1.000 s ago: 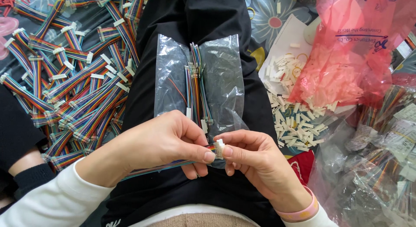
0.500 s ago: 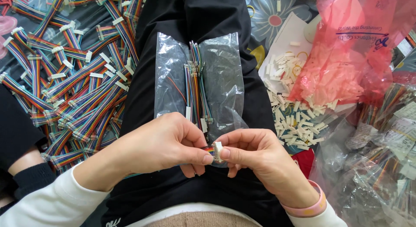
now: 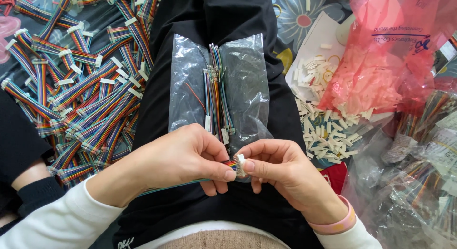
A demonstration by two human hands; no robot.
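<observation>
My left hand (image 3: 183,158) pinches the end of a flat rainbow ribbon cable (image 3: 190,182) that trails off to the left across my lap. My right hand (image 3: 281,170) grips a small white connector housing (image 3: 240,164) with thumb and forefinger, pressed against the cable's end. Both hands meet over my black-trousered leg. Just beyond them a clear plastic bag (image 3: 247,87) lies on the leg with a bundle of loose coloured wires (image 3: 216,97) on top.
A big heap of finished rainbow cables with white connectors (image 3: 81,92) covers the left. A pile of loose white connector housings (image 3: 328,130) lies at right beside a pink plastic bag (image 3: 390,54). More bagged wires (image 3: 419,173) fill the lower right.
Hardly anything differs; my fingers shift slightly on the connector and cable end, both hands staying in the same spot.
</observation>
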